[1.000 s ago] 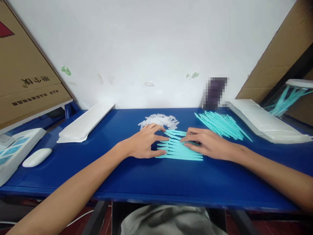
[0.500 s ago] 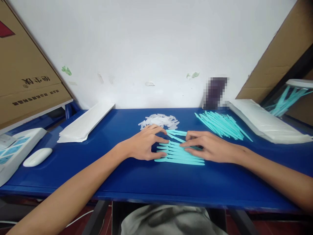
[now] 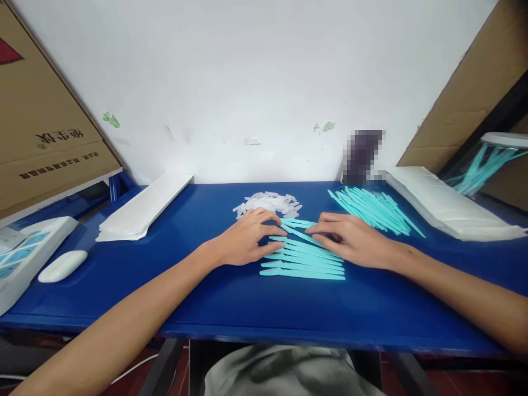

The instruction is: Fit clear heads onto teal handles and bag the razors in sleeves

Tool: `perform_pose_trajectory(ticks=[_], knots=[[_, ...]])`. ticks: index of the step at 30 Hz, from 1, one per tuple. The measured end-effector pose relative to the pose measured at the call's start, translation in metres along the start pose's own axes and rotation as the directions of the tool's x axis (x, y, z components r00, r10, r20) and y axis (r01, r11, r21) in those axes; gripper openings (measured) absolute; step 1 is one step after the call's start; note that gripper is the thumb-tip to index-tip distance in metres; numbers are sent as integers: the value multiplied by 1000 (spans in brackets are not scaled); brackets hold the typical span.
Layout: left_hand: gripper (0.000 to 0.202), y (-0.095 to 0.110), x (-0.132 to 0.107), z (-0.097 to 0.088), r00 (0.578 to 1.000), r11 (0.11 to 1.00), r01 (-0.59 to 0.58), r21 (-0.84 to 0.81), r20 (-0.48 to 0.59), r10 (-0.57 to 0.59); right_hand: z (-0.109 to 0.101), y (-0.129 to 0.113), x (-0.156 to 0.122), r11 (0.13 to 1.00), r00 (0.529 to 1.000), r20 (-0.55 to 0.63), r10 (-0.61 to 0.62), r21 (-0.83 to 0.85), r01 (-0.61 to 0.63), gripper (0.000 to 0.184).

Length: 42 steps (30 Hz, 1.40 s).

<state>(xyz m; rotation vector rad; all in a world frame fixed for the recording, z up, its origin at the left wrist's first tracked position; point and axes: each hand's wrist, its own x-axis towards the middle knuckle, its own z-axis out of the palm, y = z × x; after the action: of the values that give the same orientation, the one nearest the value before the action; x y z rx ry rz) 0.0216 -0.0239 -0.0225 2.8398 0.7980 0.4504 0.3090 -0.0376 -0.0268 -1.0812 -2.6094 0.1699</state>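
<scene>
Ahead of both hands I get a plain white wall [image 3: 264,82]; under them, a glossy blue tabletop [image 3: 256,308]. Far left of the left hand [image 3: 245,239], a tilted brown cardboard box with dark print [image 3: 45,104]. Well right of the right hand [image 3: 355,239], a long white soft packet [image 3: 441,203]; left of the left hand, a flat white packet [image 3: 144,209]. I read the left hand as loose: fingers curved and spread, tips at the left ends of the teal row, nothing visibly clamped. Right hand: thumb and fingers bent close together over the row's slanting upper sticks; I can't tell if one is pinched. That row of slim flat teal plastic sticks [image 3: 305,257] lies between the hands, running nearer the camera. Just beyond the right hand, a loose heap of matching teal sticks [image 3: 375,210]; left of the left hand, a smooth white oval object [image 3: 62,267]; just beyond that hand, small translucent white pieces [image 3: 270,203], piled.
</scene>
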Motion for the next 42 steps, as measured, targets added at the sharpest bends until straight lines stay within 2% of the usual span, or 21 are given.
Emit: perform_pose_trajectory(ticks=[6, 16, 20, 27, 37, 42], knots=[[43, -2, 0, 4, 999, 999, 35, 27, 14, -36, 1, 5, 1, 1000, 999, 48, -4, 10, 4, 41], [41, -1, 0, 2, 999, 999, 36, 16, 0, -36, 4, 8, 3, 999, 999, 42, 33, -6, -33, 40], [42, -4, 0, 1, 998, 997, 64, 32, -25, -63, 4, 9, 3, 997, 998, 5, 69, -43, -69, 39], [41, -5, -1, -1, 999, 999, 38, 21, 35, -38, 4, 11, 3, 985, 992, 13, 125, -121, -123, 42], [36, -4, -3, -1, 999, 999, -20, 33, 45, 19, 3, 15, 3, 994, 995, -17, 95, 56, -94, 36], [39, -3, -2, -2, 1000, 999, 14, 38, 20, -15, 0, 19, 4, 971, 977, 36, 209, 109, -212, 39]])
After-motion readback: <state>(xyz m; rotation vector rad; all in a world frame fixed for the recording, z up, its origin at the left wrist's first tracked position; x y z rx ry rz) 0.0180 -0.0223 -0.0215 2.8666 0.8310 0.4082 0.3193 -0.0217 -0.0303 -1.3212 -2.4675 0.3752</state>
